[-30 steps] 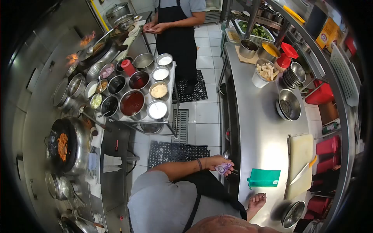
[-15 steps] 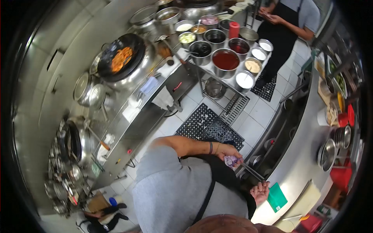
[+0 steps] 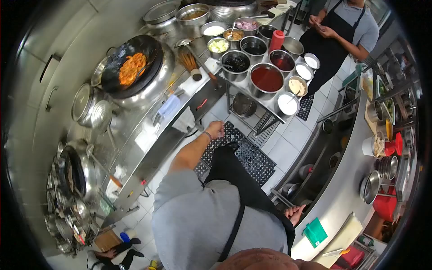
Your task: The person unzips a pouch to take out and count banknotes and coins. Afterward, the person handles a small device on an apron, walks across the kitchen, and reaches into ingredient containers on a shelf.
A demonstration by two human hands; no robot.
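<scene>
The curled left hand point(image 3: 216, 129) hangs near perforated matting point(image 3: 254, 157).

The round metal wok point(image 3: 112, 72) is black, its food point(image 3: 132, 69) orange, the flat rectangular pouch point(image 3: 315, 232) green, the cylindrical plastic bottle point(image 3: 276, 41) red, and the perforated rubber mat point(image 3: 255, 163) black, dotted white.

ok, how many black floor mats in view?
2: one mat partly covered by the wearer's leg, a second mat below the co-worker's apron. Others may be hidden.
</scene>
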